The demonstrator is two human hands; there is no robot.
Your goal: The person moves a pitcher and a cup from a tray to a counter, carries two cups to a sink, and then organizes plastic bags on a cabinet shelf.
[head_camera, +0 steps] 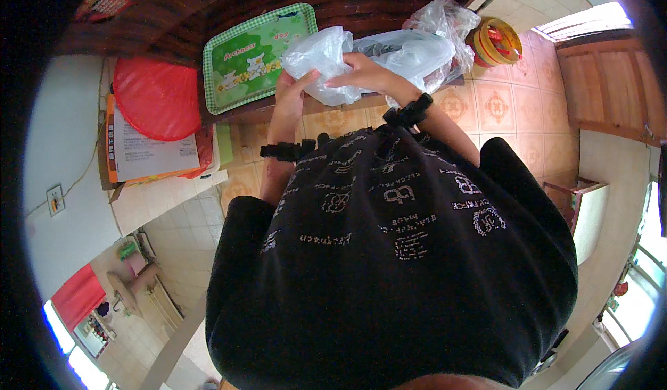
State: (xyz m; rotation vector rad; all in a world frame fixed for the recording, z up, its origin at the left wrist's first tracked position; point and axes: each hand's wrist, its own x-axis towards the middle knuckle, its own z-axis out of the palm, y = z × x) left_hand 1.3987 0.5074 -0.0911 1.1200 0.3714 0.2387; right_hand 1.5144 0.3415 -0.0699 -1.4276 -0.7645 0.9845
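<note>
A crumpled translucent plastic bag [319, 51] is between my two hands, over the front edge of a dark wooden table. My left hand [293, 85] grips its near left side, thumb on top. My right hand [359, 72] grips its right side with thumb and fingers. Just left of the bag lies a green tray [242, 77] with a checked rim and cartoon print, and the bag overlaps the tray's right end. More clear plastic bags [417, 46] lie to the right, close to my right hand. Whether the held bag contains anything cannot be seen.
A yellow round container [497, 41] with red items stands at the right beyond the bags. Left of the tray, a round red cover [156, 98] lies partly over an orange-edged cardboard box [151, 153]. A wooden cabinet [609, 88] stands at the far right, above the tiled floor [495, 103].
</note>
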